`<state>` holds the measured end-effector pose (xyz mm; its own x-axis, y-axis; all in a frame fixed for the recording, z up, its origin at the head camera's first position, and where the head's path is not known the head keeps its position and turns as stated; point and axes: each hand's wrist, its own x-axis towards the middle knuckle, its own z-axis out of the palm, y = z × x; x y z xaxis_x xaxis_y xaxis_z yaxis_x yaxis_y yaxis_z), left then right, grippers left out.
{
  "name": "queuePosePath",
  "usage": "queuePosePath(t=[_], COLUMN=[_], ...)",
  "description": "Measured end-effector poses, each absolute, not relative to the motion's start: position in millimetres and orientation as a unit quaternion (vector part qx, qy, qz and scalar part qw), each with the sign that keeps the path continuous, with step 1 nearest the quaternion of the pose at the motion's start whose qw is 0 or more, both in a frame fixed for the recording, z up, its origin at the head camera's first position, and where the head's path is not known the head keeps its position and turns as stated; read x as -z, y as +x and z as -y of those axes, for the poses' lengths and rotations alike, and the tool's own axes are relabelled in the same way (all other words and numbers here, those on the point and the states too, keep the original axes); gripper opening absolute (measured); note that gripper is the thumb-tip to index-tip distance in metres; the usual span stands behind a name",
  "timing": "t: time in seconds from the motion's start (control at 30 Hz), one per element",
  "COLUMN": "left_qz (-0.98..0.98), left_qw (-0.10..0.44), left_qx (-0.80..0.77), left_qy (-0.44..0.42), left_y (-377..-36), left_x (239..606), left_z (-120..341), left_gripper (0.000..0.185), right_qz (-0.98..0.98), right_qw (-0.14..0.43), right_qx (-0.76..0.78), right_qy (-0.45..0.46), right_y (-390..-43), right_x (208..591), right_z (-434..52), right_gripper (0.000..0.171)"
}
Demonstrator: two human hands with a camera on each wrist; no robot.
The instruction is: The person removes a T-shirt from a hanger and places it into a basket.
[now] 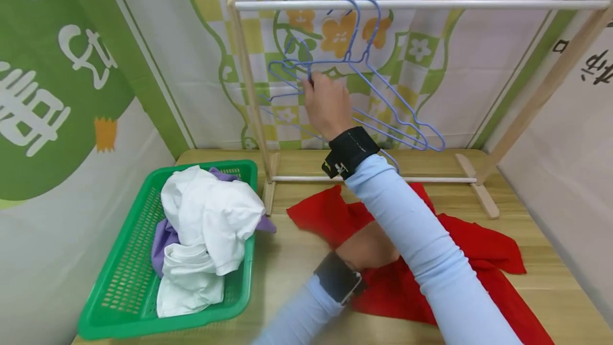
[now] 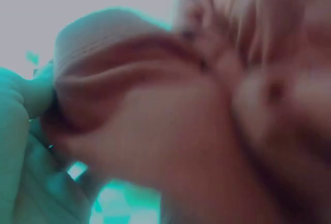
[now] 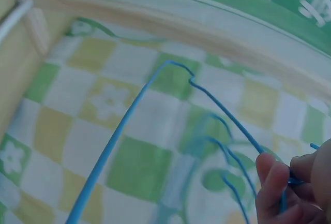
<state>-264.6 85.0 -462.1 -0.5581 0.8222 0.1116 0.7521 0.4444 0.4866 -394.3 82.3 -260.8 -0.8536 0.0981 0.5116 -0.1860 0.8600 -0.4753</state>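
Observation:
My right hand [image 1: 328, 103] pinches a blue wire hanger [image 3: 106, 154] near its neck, just below the rack's top bar. Two more blue hangers [image 1: 395, 105] hang from that bar beside it. Lower down, my left hand [image 1: 367, 249] is at a red garment [image 1: 483, 246] spread in folds on the table, partly covered by my right forearm. In the left wrist view, the thumb and fingers grip a fold of the garment [image 2: 139, 105], which fills most of that blurred view.
A green plastic basket [image 1: 249, 281] stands on the left of the table, holding white clothes [image 1: 210, 212] and purple cloth [image 1: 165, 238]. The wooden rack [image 1: 249, 89] with a white top bar [image 1: 455, 4] stands at the back, before a patterned curtain [image 1: 421, 73].

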Motion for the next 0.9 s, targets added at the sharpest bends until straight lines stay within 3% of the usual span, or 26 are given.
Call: queuePosePath(t=[0.07, 0.17, 0.33, 0.67, 0.77, 0.9], left_qz=[-0.84, -0.84, -0.844, -0.86, -0.869, -0.871], left_qw=[0.023, -0.03, 0.002, -0.018, -0.021, -0.002], left_qx=[-0.231, -0.214, -0.296, -0.346, -0.342, -0.334], left_qy=[0.491, 0.497, 0.447, 0.375, 0.357, 0.36], left_y=[-273.4, -287.6, -304.6, -332.5, -337.4, -338.1], left_x=[448.1, 443.4, 445.0, 452.5, 450.8, 449.1], left_z=[-75.7, -65.9, -49.1, -18.4, -10.9, -8.7], left_gripper=[0.026, 0.032, 0.029, 0.018, 0.019, 0.025], right_qz=[0.918, 0.906, 0.901, 0.927, 0.928, 0.912], right_qw=[0.288, 0.32, 0.34, 0.271, 0.274, 0.303], right_qx=[-0.272, -0.276, -0.266, -0.26, -0.253, -0.239], right_qy=[0.008, -0.018, -0.033, -0.016, 0.027, 0.141], right_y=[-391.2, -388.7, -391.1, -397.4, -380.3, -327.2], right_x=[248.4, 230.1, 208.7, 220.2, 218.2, 223.4], right_z=[-91.5, -104.3, -116.2, -108.7, -109.8, -127.7], right_gripper=[0.04, 0.04, 0.04, 0.039, 0.041, 0.05])
